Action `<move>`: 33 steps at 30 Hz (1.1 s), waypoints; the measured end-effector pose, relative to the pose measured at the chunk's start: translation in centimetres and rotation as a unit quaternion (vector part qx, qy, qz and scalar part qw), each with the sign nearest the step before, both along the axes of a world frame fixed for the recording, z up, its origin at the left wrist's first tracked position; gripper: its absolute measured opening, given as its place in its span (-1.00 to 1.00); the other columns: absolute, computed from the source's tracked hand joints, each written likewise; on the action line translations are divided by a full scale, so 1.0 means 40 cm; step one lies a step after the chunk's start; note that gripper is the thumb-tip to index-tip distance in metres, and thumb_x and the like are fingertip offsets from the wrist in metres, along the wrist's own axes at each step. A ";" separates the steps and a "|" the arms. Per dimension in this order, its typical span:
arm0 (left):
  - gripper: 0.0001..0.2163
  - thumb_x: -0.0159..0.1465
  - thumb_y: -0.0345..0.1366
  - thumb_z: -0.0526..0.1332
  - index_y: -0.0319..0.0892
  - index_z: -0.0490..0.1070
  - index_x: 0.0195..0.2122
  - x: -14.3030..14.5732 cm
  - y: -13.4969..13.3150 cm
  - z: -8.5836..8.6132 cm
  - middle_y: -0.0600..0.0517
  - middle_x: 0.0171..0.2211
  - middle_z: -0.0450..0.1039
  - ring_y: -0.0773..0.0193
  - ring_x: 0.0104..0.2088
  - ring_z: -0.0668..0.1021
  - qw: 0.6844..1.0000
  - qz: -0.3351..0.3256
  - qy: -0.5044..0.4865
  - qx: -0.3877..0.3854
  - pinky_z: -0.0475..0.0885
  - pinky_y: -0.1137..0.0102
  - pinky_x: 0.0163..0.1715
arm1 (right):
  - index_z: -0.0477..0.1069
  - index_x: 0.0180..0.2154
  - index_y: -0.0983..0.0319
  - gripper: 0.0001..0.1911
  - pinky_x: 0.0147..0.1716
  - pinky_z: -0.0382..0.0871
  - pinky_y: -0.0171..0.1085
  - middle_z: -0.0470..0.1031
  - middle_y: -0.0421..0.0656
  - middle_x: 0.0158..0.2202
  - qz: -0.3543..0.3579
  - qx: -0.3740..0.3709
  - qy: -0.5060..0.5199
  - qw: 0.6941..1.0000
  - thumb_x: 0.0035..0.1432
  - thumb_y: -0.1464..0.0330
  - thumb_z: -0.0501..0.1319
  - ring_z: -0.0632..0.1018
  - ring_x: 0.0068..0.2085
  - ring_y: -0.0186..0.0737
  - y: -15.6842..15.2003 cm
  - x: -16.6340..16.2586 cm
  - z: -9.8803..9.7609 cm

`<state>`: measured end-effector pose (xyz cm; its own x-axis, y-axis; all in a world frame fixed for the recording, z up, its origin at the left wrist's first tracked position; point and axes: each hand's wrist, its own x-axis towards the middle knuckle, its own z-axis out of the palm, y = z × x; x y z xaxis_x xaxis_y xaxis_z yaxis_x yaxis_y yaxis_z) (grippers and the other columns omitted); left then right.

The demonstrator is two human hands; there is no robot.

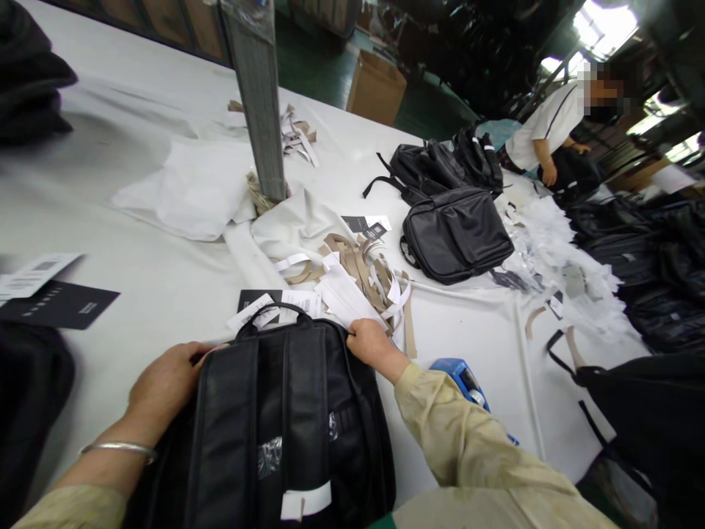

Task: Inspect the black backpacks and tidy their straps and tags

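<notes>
A black backpack [305,411] lies in front of me with its two shoulder straps facing up and its top handle pointing away. My left hand [170,375] is closed on its upper left edge, some fingertips hidden behind the bag. At the upper right corner, my right hand [374,343] pinches the edge of the same bag. A white tag [306,502] sits on the lower end of one strap, and clear tape shows between the straps. Black and white hang tags [280,305] lie just beyond the handle.
Beige and white paper strips [366,283] are heaped past the bag. A grey post [258,103] rises from the white table. More black backpacks [457,235] lie at right. A blue tool [463,378] is by my right forearm. A co-worker [556,132] stands far right.
</notes>
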<state>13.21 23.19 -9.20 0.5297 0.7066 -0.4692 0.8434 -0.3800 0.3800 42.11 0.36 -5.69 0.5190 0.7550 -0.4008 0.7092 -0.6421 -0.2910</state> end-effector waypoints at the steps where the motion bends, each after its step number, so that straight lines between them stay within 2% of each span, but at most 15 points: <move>1: -0.57 0.29 0.04 0.07 -0.11 0.59 -0.09 0.001 -0.001 0.002 -0.11 -0.07 0.62 -0.04 -0.07 0.59 1.000 0.002 0.000 -0.004 0.43 0.27 -0.11 | 0.59 -0.30 0.29 -0.80 -0.16 0.33 -0.21 0.62 0.06 -0.26 -0.002 -0.005 -0.008 1.000 0.09 0.45 0.18 0.58 -0.15 -0.03 0.007 0.003 -0.005; 6: -0.57 0.29 0.03 0.07 -0.13 0.59 -0.09 0.008 -0.008 0.015 -0.12 -0.03 0.60 -0.04 -0.07 0.59 1.000 0.025 0.006 0.000 0.43 0.28 -0.13 | 0.55 -0.22 0.28 -0.74 -0.14 0.33 -0.23 0.60 0.01 -0.21 -0.066 0.028 -0.026 0.997 0.09 0.53 0.13 0.56 -0.13 -0.09 0.008 -0.007 -0.040; 9: -0.57 0.31 0.02 0.06 -0.15 0.59 -0.10 0.012 -0.015 0.024 -0.13 -0.02 0.60 -0.04 -0.05 0.58 1.000 0.021 -0.006 0.001 0.42 0.28 -0.14 | 0.53 -0.17 0.29 -0.72 -0.02 0.31 -0.25 0.56 0.01 -0.13 -0.036 0.102 -0.038 0.993 0.13 0.56 0.12 0.51 -0.04 -0.13 0.017 -0.026 -0.034; 11: -0.57 0.30 0.03 0.08 -0.14 0.58 -0.09 0.013 -0.019 0.032 -0.13 -0.03 0.60 -0.05 -0.05 0.57 1.000 0.028 -0.009 -0.004 0.41 0.27 -0.14 | 0.51 -0.13 0.29 -0.77 0.02 0.29 -0.23 0.55 0.02 -0.12 -0.005 0.136 -0.043 0.990 0.23 0.48 0.12 0.50 -0.02 -0.12 0.037 -0.045 -0.022; 14: -0.56 0.29 0.05 0.09 -0.15 0.58 -0.09 0.012 -0.025 0.039 -0.14 -0.04 0.60 -0.06 -0.06 0.57 0.999 0.046 -0.007 -0.006 0.40 0.27 -0.17 | 0.51 -0.12 0.30 -0.75 -0.01 0.29 -0.18 0.56 0.06 -0.15 0.004 0.105 -0.050 0.993 0.32 0.35 0.10 0.51 -0.07 -0.06 0.076 -0.074 -0.012; 17: -0.54 0.28 0.08 0.09 -0.15 0.58 -0.09 0.008 -0.027 0.040 -0.16 -0.05 0.59 -0.07 -0.07 0.57 0.999 0.045 -0.016 -0.012 0.39 0.25 -0.19 | 0.52 -0.13 0.28 -0.72 -0.06 0.30 -0.14 0.58 0.09 -0.17 -0.035 0.060 -0.038 0.997 0.34 0.27 0.10 0.53 -0.09 -0.01 0.103 -0.083 -0.022; 19: -0.55 0.28 0.07 0.10 -0.14 0.58 -0.09 0.006 -0.028 0.038 -0.15 -0.05 0.59 -0.07 -0.07 0.57 0.998 0.051 -0.018 -0.018 0.39 0.25 -0.19 | 0.52 -0.13 0.26 -0.72 -0.06 0.30 -0.15 0.59 0.06 -0.18 -0.063 0.063 -0.001 0.996 0.34 0.24 0.11 0.54 -0.11 -0.03 0.109 -0.074 -0.040; 21: -0.58 0.29 0.04 0.10 -0.14 0.57 -0.09 0.005 -0.028 0.034 -0.13 -0.05 0.58 -0.04 -0.07 0.56 0.998 0.055 -0.018 -0.013 0.38 0.26 -0.18 | 0.51 -0.14 0.25 -0.74 -0.05 0.31 -0.19 0.59 0.02 -0.16 -0.095 0.104 0.052 0.989 0.34 0.27 0.09 0.54 -0.10 -0.09 0.110 -0.057 -0.064; 24: -0.60 0.30 0.01 0.09 -0.14 0.57 -0.10 0.006 -0.031 0.027 -0.12 -0.04 0.58 -0.01 -0.06 0.56 0.999 0.051 -0.018 0.005 0.38 0.28 -0.18 | 0.50 -0.18 0.25 -0.75 -0.07 0.33 -0.26 0.58 -0.08 -0.20 -0.161 0.193 0.162 0.954 0.28 0.29 0.10 0.53 -0.13 -0.17 0.108 -0.031 -0.102; 27: -0.63 0.30 -0.02 0.09 -0.12 0.58 -0.12 0.008 -0.035 0.018 -0.11 -0.05 0.59 0.01 -0.07 0.57 0.998 0.059 -0.010 0.024 0.39 0.30 -0.20 | 0.51 -0.22 0.27 -0.74 -0.15 0.35 -0.28 0.55 -0.16 -0.31 -0.227 0.254 0.281 0.897 0.17 0.25 0.16 0.51 -0.24 -0.22 0.107 -0.011 -0.129; 33: -0.66 0.25 -0.04 0.15 -0.08 0.58 -0.11 0.002 -0.033 0.001 -0.07 -0.03 0.58 0.01 -0.07 0.57 0.996 0.082 0.012 0.018 0.39 0.31 -0.25 | 0.52 -0.21 0.28 -0.62 -0.30 0.33 -0.31 0.51 -0.26 -0.44 -0.293 0.279 0.411 0.817 -0.06 0.19 0.35 0.45 -0.39 -0.31 0.109 0.004 -0.133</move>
<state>13.30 21.88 -9.17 0.3940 0.7996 -0.4531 0.9043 -0.2492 0.3466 42.26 4.73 -11.01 0.5861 0.6575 -0.4734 -0.2542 -0.4056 -0.8780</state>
